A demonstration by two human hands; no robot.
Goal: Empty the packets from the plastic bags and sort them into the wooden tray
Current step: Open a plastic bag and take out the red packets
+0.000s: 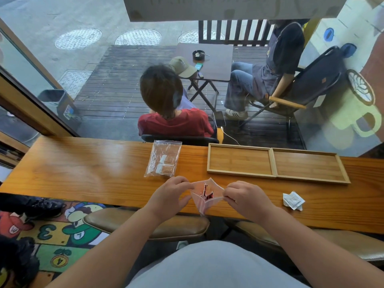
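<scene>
Pinching the small clear plastic bag (204, 197) open at the worktop's near edge – left hand (169, 195), right hand (246, 197). The red packets (206, 194) may spill off this edge.

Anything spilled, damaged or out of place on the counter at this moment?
Nothing spilled or damaged. The only oddity: a few white packets lie loose on the counter near the right hand, while both compartments of the wooden tray are bare.
</scene>
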